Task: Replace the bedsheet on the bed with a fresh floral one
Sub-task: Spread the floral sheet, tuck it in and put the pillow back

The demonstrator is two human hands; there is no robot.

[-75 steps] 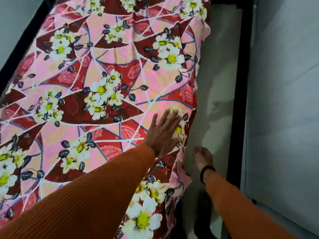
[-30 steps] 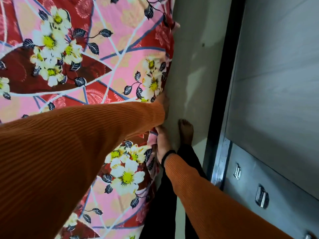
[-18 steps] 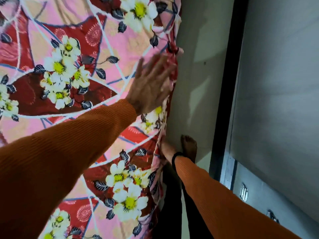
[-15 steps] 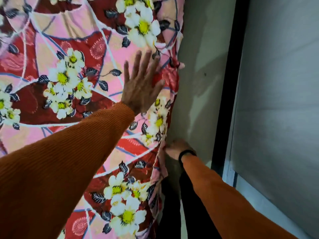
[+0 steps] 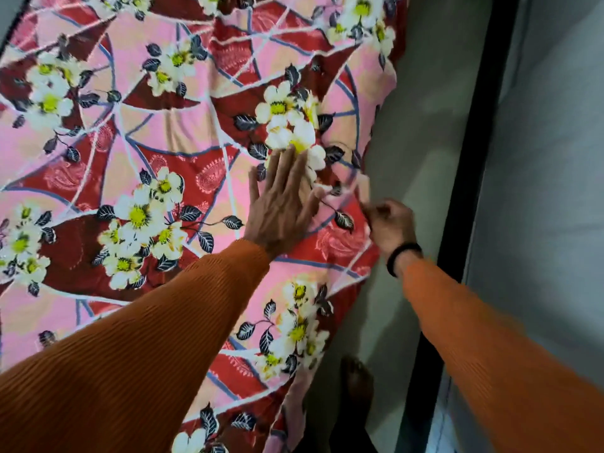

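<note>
**A:** Where am I in the job?

**B:** Late on, I'd say. The pink-and-red cotton bedsheet printed with white flowers (image 5: 170,165) is spread across the bed and covers all of the top that I can see. I judge the step in hand to be the smoothing and squaring of its right-hand edge.

**A:** And my hands?

**B:** The left hand (image 5: 281,207) lies flat on the sheet near that edge, fingers straight and close together, pressing the cloth down; as a grip it holds nothing. The right hand (image 5: 389,223), with a black band at the wrist, is just beside the edge with its fingers curled. It seems to pinch the hem, but motion blur smears the spot, so I cannot tell for sure.

**A:** What does the next move call for?

**B:** Probably a pull outward and down on that hem while the flat palm keeps the cloth from sliding, then tucking the hanging strip along the side. The grey floor (image 5: 421,132) beside the bed is a narrow strip with a dark frame (image 5: 474,158) close by, and my bare foot (image 5: 356,377) stands in it, so elbow room is tight.
</note>
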